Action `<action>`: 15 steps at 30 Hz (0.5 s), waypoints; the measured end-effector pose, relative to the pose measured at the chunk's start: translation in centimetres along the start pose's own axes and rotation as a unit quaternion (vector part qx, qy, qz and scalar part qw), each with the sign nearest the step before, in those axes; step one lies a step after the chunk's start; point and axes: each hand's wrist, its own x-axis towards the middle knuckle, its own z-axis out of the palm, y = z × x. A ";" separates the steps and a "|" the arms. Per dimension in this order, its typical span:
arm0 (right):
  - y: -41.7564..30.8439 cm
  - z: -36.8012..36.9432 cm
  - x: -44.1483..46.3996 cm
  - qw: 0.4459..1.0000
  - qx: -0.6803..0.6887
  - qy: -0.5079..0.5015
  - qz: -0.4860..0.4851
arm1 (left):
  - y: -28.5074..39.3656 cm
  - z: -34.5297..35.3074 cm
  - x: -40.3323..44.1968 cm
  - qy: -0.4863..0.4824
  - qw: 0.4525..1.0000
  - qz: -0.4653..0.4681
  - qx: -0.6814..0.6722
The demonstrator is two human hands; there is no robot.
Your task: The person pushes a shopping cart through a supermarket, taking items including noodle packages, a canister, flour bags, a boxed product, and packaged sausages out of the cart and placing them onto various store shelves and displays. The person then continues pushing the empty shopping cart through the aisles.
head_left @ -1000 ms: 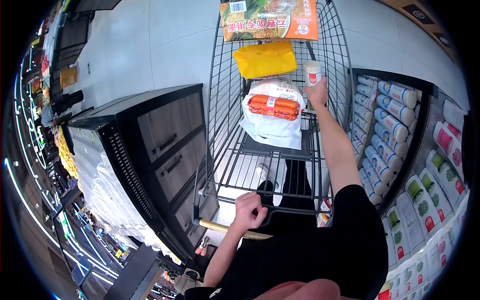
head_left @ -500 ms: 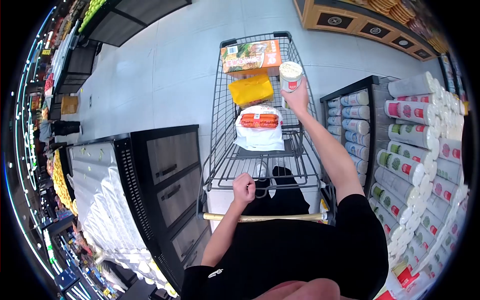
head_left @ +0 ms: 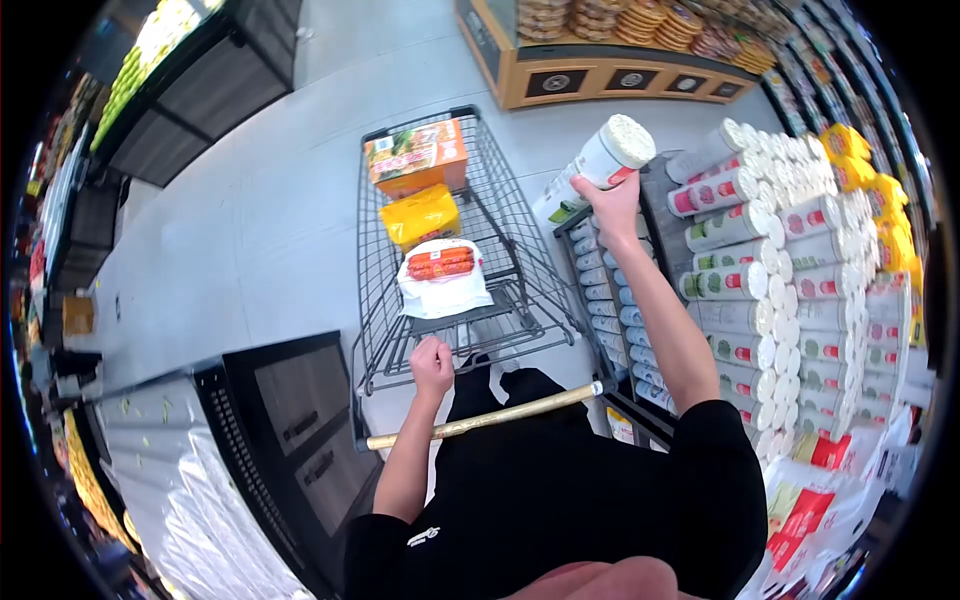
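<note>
See the white roll [head_left: 600, 162] swung out from over the cart [head_left: 463, 111]. Find the left hand [head_left: 432, 366] balled up by the cart's near end, then the right hand [head_left: 618, 210] wrapped round the roll, past the cart's right side. Likely heavyish, stiff, slippery: hold its middle.

White roll [head_left: 592, 162]: long, packaged cylinder; we see its red label, green print and pale, rough round end.
Tilt: slanted, that end toward our upper right.
Right hand [head_left: 612, 205]: we grip it beside the cart basket [head_left: 513, 215].
</note>
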 end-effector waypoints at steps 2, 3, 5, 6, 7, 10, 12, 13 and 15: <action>-0.3 -1.0 0.2 0.999 -0.032 0.033 -0.016 | -0.9 0.2 1.5 -0.027 0.999 -0.011 -0.026; -0.3 -1.3 0.0 0.997 -0.055 0.042 -0.034 | -1.5 -0.5 2.3 -0.033 0.998 -0.034 -0.031; -1.1 -1.9 -1.4 0.994 -0.078 0.067 -0.026 | -2.5 -1.2 3.7 -0.054 0.998 -0.020 -0.036; -1.6 -2.1 -1.6 0.993 -0.094 0.068 -0.018 | -2.9 -1.3 4.6 -0.057 0.998 -0.017 -0.032; -1.3 -2.9 -1.7 0.992 -0.100 0.076 -0.022 | -3.2 -1.3 5.2 -0.056 0.998 -0.017 -0.029; -0.3 -5.7 -2.5 0.989 -0.119 0.086 -0.023 | -4.1 -1.2 7.7 -0.121 0.990 -0.054 -0.058; -1.4 -7.4 -3.1 0.985 -0.123 0.117 -0.014 | -4.7 -2.1 9.4 -0.182 0.974 -0.099 -0.097; -2.0 -8.1 -3.5 0.982 -0.125 0.143 -0.001 | -4.7 -2.3 10.0 -0.187 0.973 -0.095 -0.100; -1.0 -12.4 -3.8 0.978 -0.099 0.183 -0.019 | -3.6 -0.1 10.3 -0.245 0.964 -0.076 -0.073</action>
